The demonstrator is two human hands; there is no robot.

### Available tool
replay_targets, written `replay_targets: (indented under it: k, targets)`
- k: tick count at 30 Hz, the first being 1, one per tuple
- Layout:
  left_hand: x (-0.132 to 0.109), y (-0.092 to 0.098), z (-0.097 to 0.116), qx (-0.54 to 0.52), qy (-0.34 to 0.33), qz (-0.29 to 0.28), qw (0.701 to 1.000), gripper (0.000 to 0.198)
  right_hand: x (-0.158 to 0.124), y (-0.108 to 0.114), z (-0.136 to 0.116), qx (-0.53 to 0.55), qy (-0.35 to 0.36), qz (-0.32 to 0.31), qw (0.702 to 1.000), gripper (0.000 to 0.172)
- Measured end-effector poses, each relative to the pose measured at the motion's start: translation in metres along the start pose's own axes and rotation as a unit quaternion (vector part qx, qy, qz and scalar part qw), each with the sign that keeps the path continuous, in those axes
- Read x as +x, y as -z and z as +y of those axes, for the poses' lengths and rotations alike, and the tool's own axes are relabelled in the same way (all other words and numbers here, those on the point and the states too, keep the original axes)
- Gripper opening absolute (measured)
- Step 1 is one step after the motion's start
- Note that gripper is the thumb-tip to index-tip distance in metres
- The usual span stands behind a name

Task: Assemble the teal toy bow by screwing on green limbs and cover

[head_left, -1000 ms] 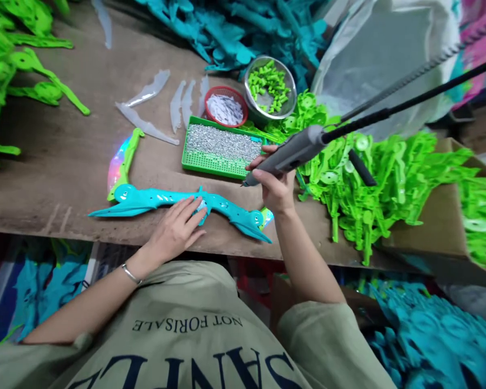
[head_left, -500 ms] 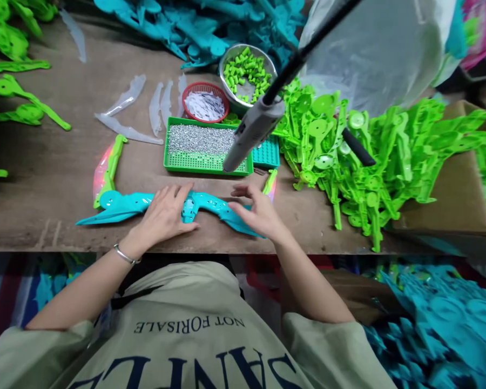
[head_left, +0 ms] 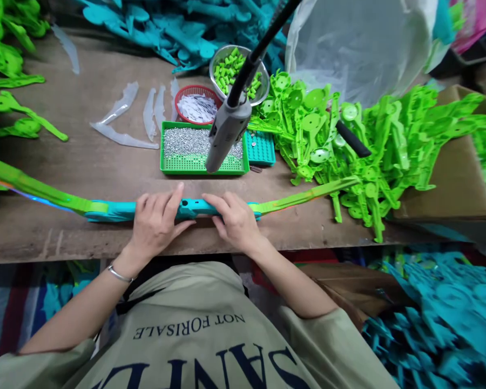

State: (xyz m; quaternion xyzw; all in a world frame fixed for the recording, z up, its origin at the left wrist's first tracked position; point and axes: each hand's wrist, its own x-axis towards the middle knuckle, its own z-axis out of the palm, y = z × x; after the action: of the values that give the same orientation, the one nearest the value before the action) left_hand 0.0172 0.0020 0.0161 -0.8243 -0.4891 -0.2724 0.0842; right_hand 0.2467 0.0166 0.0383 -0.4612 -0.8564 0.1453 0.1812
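A plastic toy bow (head_left: 117, 211), with a blue middle and long green arms, stretches across the near part of the table, its narrow side turned up. My left hand (head_left: 156, 220) is closed around the blue middle, left of centre. On the right part of that same middle, my right hand (head_left: 237, 221) is closed too, thumb on the near side. The bow's left tip runs out of view; its right tip lies near the green pile. Just beyond my hands hangs a grey electric screwdriver (head_left: 229, 132) on a black cord, above a green tray (head_left: 204, 165) of small metal screws.
Beyond the tray are a red basket (head_left: 198, 102) of white strips and a metal bowl (head_left: 263, 89) of green plugs. Green plastic parts (head_left: 319, 124) pile up at right beside a cardboard box (head_left: 449, 183). Blue parts (head_left: 154, 27) lie at the back, translucent pieces (head_left: 123, 135) at left.
The bow has turned onto its narrow side, and its green arms now reach far out to both sides. My right hand has moved left and closed on the blue middle.
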Motion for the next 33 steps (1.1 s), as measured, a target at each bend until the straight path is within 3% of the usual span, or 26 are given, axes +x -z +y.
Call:
replay_targets:
  k: [8, 14, 17, 19, 21, 24, 26, 29, 33]
  targets:
    - [-0.002, 0.007, 0.002, 0.04, -0.013, -0.01, 0.999, 0.081, -0.015, -0.013, -0.009, -0.071, 0.047, 0.068, 0.994, 0.042]
    - [-0.003, 0.007, 0.007, 0.038, -0.025, 0.011, 0.999, 0.079, -0.017, -0.016, -0.014, -0.093, 0.03, 0.049, 0.994, 0.046]
    - [-0.001, 0.009, 0.008, 0.047, -0.03, 0.008, 0.998, 0.081, -0.019, -0.014, -0.015, -0.066, 0.04, 0.072, 0.994, 0.045]
    - [0.0, 0.011, 0.007, 0.045, -0.03, 0.004, 0.999, 0.083, -0.027, -0.012, -0.013, -0.021, 0.04, 0.129, 0.991, 0.043]
    - [0.0, 0.014, 0.009, 0.039, -0.025, -0.005, 0.999, 0.084, -0.042, -0.01, -0.008, 0.016, 0.022, 0.233, 0.972, 0.046]
    - [0.006, 0.02, 0.017, 0.024, -0.013, -0.022, 0.999, 0.087, -0.067, -0.01, 0.006, 0.021, -0.054, 0.425, 0.903, 0.042]
    - [0.015, 0.025, 0.027, 0.014, -0.018, -0.03, 0.999, 0.083, -0.08, -0.013, 0.018, 0.058, -0.141, 0.494, 0.856, 0.035]
    - [0.031, 0.026, 0.043, 0.009, -0.053, -0.039, 0.998, 0.057, -0.088, -0.018, 0.036, 0.214, -0.25, 0.471, 0.818, 0.044]
    - [0.047, 0.019, 0.053, -0.015, -0.068, -0.076, 0.995, 0.027, -0.08, -0.019, 0.052, 0.422, -0.266, 0.312, 0.808, 0.077]
